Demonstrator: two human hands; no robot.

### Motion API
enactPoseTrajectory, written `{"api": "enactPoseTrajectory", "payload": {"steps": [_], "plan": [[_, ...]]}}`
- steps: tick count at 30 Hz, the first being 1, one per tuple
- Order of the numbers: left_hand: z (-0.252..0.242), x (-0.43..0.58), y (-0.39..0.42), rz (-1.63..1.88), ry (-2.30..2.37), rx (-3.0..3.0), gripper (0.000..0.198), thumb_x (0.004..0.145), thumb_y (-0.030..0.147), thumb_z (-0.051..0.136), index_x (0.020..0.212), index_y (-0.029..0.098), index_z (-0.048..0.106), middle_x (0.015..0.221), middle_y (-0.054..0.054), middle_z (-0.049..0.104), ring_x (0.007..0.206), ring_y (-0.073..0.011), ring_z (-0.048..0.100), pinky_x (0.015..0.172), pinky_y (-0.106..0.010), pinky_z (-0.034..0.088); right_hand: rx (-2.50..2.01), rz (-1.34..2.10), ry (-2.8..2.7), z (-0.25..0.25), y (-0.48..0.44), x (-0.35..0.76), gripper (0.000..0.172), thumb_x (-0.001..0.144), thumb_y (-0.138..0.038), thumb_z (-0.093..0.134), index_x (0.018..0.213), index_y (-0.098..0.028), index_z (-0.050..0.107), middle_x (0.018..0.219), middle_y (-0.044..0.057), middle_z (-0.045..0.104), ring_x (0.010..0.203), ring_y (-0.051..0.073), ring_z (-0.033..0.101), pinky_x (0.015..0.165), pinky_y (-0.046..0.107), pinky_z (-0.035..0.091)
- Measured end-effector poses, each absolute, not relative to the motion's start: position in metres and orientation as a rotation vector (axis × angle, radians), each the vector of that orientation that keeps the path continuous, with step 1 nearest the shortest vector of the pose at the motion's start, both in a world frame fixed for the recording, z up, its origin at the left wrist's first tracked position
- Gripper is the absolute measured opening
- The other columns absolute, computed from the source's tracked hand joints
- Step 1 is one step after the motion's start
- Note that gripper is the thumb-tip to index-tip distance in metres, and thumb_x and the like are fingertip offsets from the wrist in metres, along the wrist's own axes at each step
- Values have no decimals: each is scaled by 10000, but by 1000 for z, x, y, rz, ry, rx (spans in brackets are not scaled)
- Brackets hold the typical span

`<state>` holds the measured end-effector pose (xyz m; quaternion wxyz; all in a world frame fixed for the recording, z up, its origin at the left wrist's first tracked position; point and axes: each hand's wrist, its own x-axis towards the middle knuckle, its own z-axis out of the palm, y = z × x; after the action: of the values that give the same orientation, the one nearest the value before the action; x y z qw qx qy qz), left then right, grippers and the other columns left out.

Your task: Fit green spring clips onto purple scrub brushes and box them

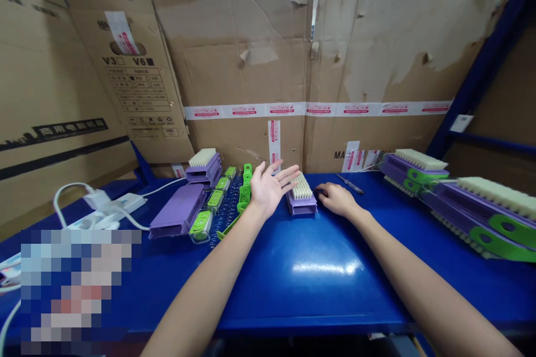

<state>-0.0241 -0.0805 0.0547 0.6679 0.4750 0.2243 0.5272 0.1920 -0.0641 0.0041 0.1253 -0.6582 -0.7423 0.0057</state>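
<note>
My left hand (270,192) is raised palm up with its fingers spread, holding nothing. Its fingertips overlap the view of a purple block with cream bristles (302,187), which lies on the blue table. On the block's right side my right hand (336,199) rests low, back upward, fingers curled in. Whatever its fingertips hold, if anything, is hidden. A thin screwdriver (350,183) lies just beyond the right hand. To the left of my left hand are green plastic pieces (244,192) and a spread of small shiny metal parts (228,201).
At left stand a purple housing (178,211), another bristled block (204,164) and green pieces in clear cases (201,225). A white power strip (129,201) with cables lies farther left. Purple-and-green brush assemblies (481,212) sit at right. Cardboard (247,67) walls the back.
</note>
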Motion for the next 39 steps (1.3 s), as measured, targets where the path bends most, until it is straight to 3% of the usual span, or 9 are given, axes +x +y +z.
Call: {"api": "enactPoseTrajectory", "payload": {"steps": [4,7,11,15,18,22,27,32,39], "plan": [[55,-22,-80,1205,475,995,617,889,557,196,1299,134,382,1165,-188,640,1081,-265,625,907,-468,475,-1915,12,-2167,3,-63,192,366,840,-240,422,1143,-247,628,1131,76,640,1026,231,594,812,305,427],[53,-20,-79,1242,576,1004,460,877,472,393,1194,146,463,1073,-164,683,963,-239,674,875,-433,502,-1914,13,-2163,3,-63,193,370,841,-245,417,1145,-249,627,1134,75,638,1034,236,592,819,313,428],[53,-15,-81,1298,861,1293,346,688,248,715,983,122,584,833,-100,723,646,-167,676,718,-344,549,-1920,25,-2161,4,-64,192,378,839,-240,419,1159,-245,620,1148,76,633,1033,232,591,816,309,430],[69,-18,-88,1356,920,1546,201,651,163,710,834,117,641,755,-70,721,539,-138,633,538,-267,529,-1918,32,-2168,6,-66,191,372,845,-244,417,1154,-239,623,1148,76,636,1036,232,590,819,306,429],[87,-31,-93,1434,1047,1700,151,673,200,701,809,140,674,727,-54,718,528,-142,623,449,-235,482,-1926,26,-2161,7,-67,191,381,843,-239,416,1166,-238,617,1161,78,631,1038,235,590,814,309,432],[105,-59,-102,1585,1203,1863,160,673,261,721,798,165,690,697,-32,709,603,-148,640,555,-242,499,-1931,24,-2162,7,-67,192,384,842,-245,413,1168,-241,615,1158,80,630,1033,245,591,796,317,436],[110,-98,-118,1582,1524,2134,262,732,434,660,783,179,683,514,25,582,510,-123,537,527,-234,413,-1927,27,-2165,6,-65,192,384,837,-239,414,1163,-250,619,1154,78,629,1035,240,588,804,313,432],[105,-142,-128,1076,1840,2307,367,760,504,569,964,215,665,600,20,618,565,-159,565,561,-259,400,-1911,18,-2168,5,-65,193,386,833,-239,412,1157,-243,622,1149,82,632,1032,243,591,808,314,431],[81,-179,-145,413,1986,2388,386,830,372,416,1161,260,580,859,-27,671,756,-231,606,662,-315,415,-1919,-1,-2176,5,-66,192,391,830,-241,404,1155,-239,621,1117,84,640,998,256,602,755,319,434]]}}
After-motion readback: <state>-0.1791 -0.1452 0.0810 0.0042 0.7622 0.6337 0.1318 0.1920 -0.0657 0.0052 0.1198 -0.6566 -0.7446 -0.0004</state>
